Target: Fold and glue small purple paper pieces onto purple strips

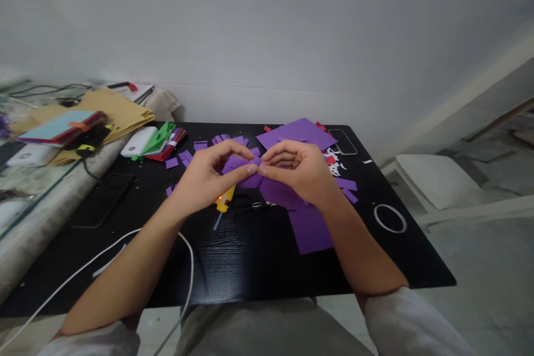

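Observation:
Between my two hands, above the middle of the black table, is a piece of purple paper point(249, 181). My left hand point(213, 175) pinches its left part with thumb and fingertips. From the other side my right hand point(298, 169) pinches it too, the thumbs almost meeting. Below my left hand lies a yellow glue gun point(226, 198) with a glue stick point(217, 221) poking out of its rear. Dark-handled scissors point(255, 206) rest beside it. A purple sheet point(311, 229) lies under my right wrist, and a larger purple sheet point(297, 132) sits behind that hand.
Purple strips point(200, 145), a stack of green and red paper point(167, 142) and a white device point(139, 142) lie at the left. White paper scraps point(335, 162) and a tape ring point(390, 218) are on the right. A white cable point(191, 256) crosses the front left. A stool point(438, 181) stands right.

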Available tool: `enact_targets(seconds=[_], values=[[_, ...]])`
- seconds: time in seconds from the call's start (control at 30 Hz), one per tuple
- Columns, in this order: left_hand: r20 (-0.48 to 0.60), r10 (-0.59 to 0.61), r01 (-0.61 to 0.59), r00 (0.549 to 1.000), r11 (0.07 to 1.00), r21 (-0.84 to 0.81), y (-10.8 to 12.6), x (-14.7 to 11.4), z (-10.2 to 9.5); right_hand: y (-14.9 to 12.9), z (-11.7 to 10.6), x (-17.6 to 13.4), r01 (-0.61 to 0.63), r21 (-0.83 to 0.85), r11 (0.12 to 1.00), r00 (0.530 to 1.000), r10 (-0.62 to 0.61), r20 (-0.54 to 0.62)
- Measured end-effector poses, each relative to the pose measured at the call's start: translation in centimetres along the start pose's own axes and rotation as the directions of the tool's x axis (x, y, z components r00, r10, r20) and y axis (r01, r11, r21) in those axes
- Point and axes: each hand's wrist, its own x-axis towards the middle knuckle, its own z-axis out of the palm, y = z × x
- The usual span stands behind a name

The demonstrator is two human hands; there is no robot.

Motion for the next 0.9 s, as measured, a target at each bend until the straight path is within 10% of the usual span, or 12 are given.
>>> enact_targets(seconds=[0.63,0.9], values=[[-0.064,-0.054,0.047,0.996,0.992,-0.116,-0.8,0.6,-0.6,0.1,-0.6,0.2,-0.046,-0.05,0.998,0.99,0.052,0.133],[-0.09,-0.155,0.11,0.984,0.919,-0.378,-2.1,0.8,1.4,0.9,0.0,1.0,-0.011,0.092,0.996,0.996,0.019,-0.088]])
